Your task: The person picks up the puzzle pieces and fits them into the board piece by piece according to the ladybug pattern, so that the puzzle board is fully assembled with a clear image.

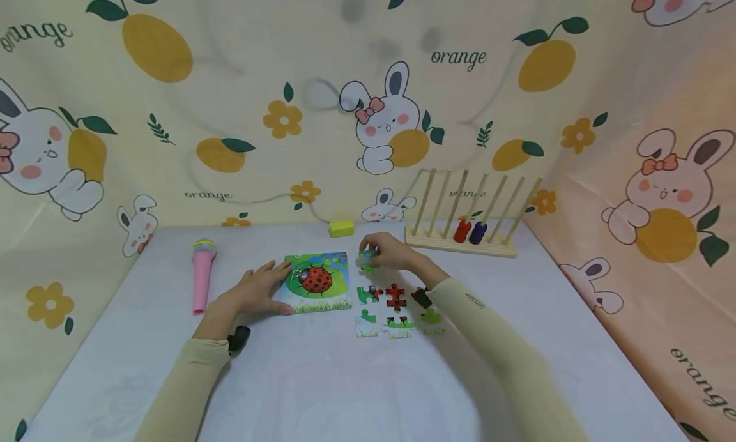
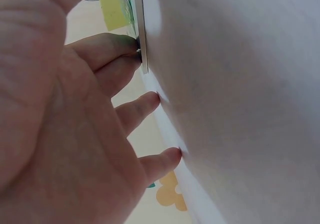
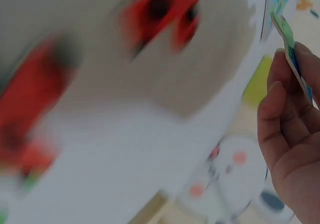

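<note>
My left hand (image 1: 260,291) lies at the left side of a square ladybug puzzle board (image 1: 336,295), fingers at its upper left corner and thumb at the lower left. In the left wrist view, fingertips touch the board's thin edge (image 2: 141,28), while two other fingers rest on the table, spread apart. Right of the board, my right hand (image 1: 392,251) pinches a green and blue puzzle piece (image 3: 289,43) between thumb and fingers, held on edge. Below that hand several loose pieces lie in rows, among them a red one (image 1: 395,296) and a grassy one (image 1: 367,326).
Behind the board sits a yellow block (image 1: 342,228). A wooden peg rack (image 1: 460,243) with a red and a dark blue figure stands at the back right. To the left lies a pink toy microphone (image 1: 202,279). Patterned cloth (image 1: 322,59) hangs behind the table.
</note>
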A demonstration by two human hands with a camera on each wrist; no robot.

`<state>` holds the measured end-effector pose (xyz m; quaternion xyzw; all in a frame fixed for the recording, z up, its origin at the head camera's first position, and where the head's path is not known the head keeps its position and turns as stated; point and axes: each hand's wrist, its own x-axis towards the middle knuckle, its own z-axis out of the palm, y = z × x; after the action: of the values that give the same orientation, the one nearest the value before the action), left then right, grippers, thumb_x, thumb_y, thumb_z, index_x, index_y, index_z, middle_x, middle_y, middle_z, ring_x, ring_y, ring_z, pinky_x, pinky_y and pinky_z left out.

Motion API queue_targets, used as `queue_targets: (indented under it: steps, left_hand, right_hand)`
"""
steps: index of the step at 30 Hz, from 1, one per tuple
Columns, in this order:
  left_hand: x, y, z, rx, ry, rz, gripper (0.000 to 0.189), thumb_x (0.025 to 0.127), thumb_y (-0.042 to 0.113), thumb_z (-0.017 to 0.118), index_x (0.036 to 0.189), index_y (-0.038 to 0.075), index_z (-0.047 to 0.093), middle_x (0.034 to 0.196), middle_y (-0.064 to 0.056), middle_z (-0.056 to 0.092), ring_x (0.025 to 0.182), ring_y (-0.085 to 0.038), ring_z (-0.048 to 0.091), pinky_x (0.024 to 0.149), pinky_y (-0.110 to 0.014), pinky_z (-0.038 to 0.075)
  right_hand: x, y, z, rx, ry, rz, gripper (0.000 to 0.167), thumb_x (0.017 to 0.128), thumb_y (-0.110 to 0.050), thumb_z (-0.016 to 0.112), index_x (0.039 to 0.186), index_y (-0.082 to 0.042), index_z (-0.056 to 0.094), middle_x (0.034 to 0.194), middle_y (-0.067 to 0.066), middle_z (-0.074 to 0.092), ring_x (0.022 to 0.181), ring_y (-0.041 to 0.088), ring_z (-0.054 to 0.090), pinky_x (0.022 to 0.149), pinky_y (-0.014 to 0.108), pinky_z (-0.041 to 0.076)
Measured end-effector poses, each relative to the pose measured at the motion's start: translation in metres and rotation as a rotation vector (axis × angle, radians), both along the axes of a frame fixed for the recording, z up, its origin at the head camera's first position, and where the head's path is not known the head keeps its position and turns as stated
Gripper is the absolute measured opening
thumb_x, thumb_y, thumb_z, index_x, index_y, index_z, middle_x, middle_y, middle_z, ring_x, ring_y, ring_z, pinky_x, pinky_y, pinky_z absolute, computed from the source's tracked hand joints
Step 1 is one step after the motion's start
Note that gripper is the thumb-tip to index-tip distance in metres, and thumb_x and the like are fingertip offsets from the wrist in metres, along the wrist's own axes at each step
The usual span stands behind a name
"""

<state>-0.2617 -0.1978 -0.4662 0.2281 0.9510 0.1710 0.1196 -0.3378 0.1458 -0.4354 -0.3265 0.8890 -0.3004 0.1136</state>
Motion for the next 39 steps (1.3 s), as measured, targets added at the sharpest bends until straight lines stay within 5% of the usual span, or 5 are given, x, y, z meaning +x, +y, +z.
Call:
queue_targets:
  steps: [13,19,26,32,39]
  left_hand:
    - [0.003,0.003,0.007,0.01,0.003,-0.014,0.1,0.079,0.052,0.08,0.152,-0.001,0.037,0.162,-0.018,0.025,0.146,-0.049,0.017,0.108,-0.076,0.014]
    - [0.003,0.003,0.007,0.0,-0.003,-0.007,0.101,0.079,0.052,0.08,0.153,0.0,0.036,0.162,-0.017,0.025,0.146,-0.049,0.016,0.108,-0.075,0.014]
    - [0.001,0.001,0.004,-0.009,-0.009,-0.006,0.101,0.079,0.053,0.08,0.153,0.0,0.035,0.163,-0.016,0.024,0.147,-0.048,0.016,0.108,-0.076,0.014]
    - [0.001,0.0,0.004,-0.002,-0.001,-0.007,0.101,0.079,0.052,0.08,0.153,0.0,0.035,0.163,-0.016,0.024,0.147,-0.048,0.016,0.108,-0.076,0.013]
    - [0.0,0.0,0.002,-0.011,-0.013,-0.003,0.102,0.079,0.054,0.079,0.153,0.001,0.034,0.163,-0.016,0.023,0.147,-0.048,0.015,0.108,-0.076,0.013]
  right_hand:
    - [-0.008,-0.071,-0.017,0.016,0.013,-0.09,0.034,0.09,-0.001,0.072,0.123,-0.004,0.065,0.098,0.007,0.061,0.084,0.018,0.057,0.075,0.03,0.048]
    - [-0.007,-0.079,-0.018,0.086,0.036,-0.138,0.034,0.09,-0.006,0.074,0.123,-0.008,0.065,0.103,0.006,0.064,0.093,0.019,0.059,0.086,0.034,0.05]
    - [-0.001,-0.084,-0.022,0.236,0.115,-0.121,0.052,0.084,-0.016,0.082,0.131,-0.012,0.059,0.134,0.006,0.059,0.122,0.022,0.056,0.102,0.041,0.046]
    - [0.004,-0.084,-0.023,0.275,0.217,-0.12,0.049,0.084,-0.022,0.083,0.127,-0.013,0.062,0.121,0.006,0.055,0.112,0.02,0.052,0.095,0.038,0.048]
    - [0.006,-0.083,-0.021,0.31,0.222,-0.112,0.053,0.084,-0.028,0.082,0.131,-0.013,0.062,0.125,0.007,0.056,0.116,0.023,0.053,0.098,0.044,0.044]
